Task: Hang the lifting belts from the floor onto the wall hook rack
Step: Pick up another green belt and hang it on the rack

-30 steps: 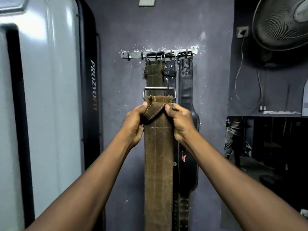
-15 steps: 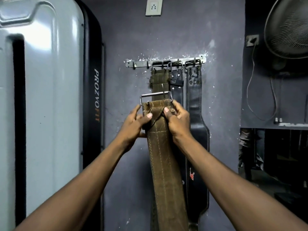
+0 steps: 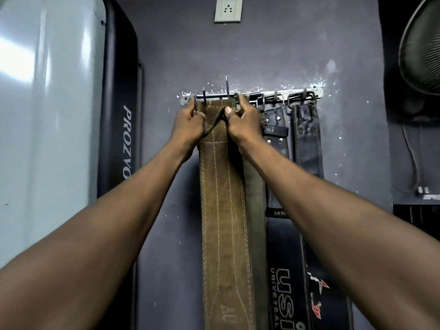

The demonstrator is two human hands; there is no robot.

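Note:
A brown stitched leather lifting belt [image 3: 223, 210] hangs straight down the grey wall. Its metal buckle end is raised level with the left end of the wall hook rack [image 3: 295, 94]. My left hand [image 3: 188, 126] grips the belt's top left edge and buckle frame. My right hand [image 3: 242, 122] grips the top right edge, thumb pressed on the folded strap. One buckle prong sticks up above the rack. Whether the buckle sits on a hook is hidden by my fingers. An olive belt [image 3: 256, 206] and two black belts [image 3: 307, 144] hang from hooks further right.
A grey and black machine panel [image 3: 119, 115] marked PROZVO stands against the wall at the left. A wall socket [image 3: 228, 9] sits above the rack. A fan [image 3: 421, 44] and a hanging cable [image 3: 413, 160] are at the right.
Both hands have lifted the brown belt's buckle end up from mid-wall to the rack's left end. The view has moved closer to the wall.

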